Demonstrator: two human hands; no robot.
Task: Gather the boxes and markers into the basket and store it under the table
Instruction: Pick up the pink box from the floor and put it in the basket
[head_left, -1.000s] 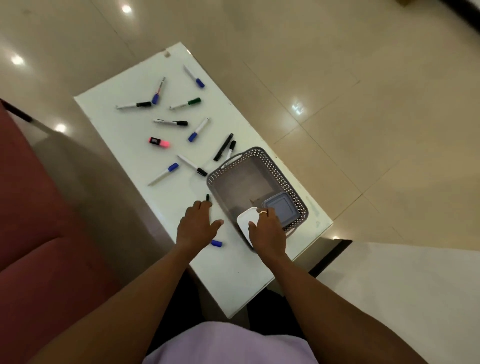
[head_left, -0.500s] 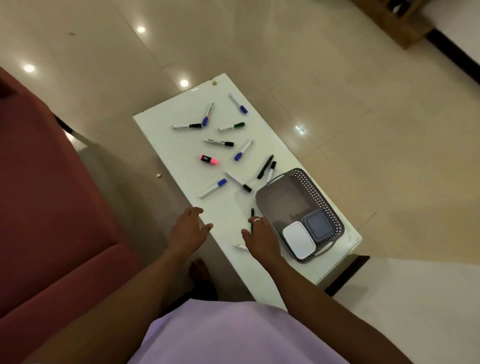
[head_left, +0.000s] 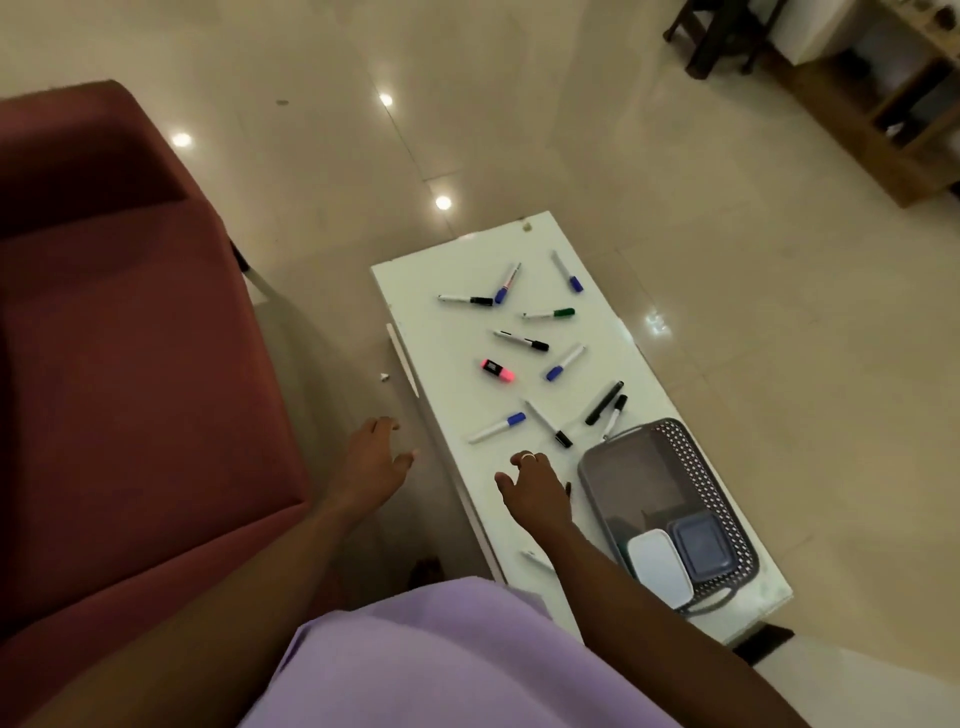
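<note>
White box (head_left: 658, 567) now in basket (head_left: 722, 499) beside grey box (head_left: 698, 543). Right hand (head_left: 535, 488) shifted to table, possibly gripping dark marker; left hand (head_left: 371, 460) empty, spread. Markers remain, 12 o'clock.

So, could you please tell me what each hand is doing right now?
Left hand: open, empty, off the table edge.
Right hand: over the table; a grip cannot be told.

Floor (head_left: 571, 130): glossy beige tiles, ceiling-light reflections showing as bright spots. Red upholstered seat (head_left: 130, 364) at left, beside a white low table (head_left: 447, 358). Wooden shelf unit (head_left: 893, 109) and dark chair legs (head_left: 722, 47) at upper right.
</note>
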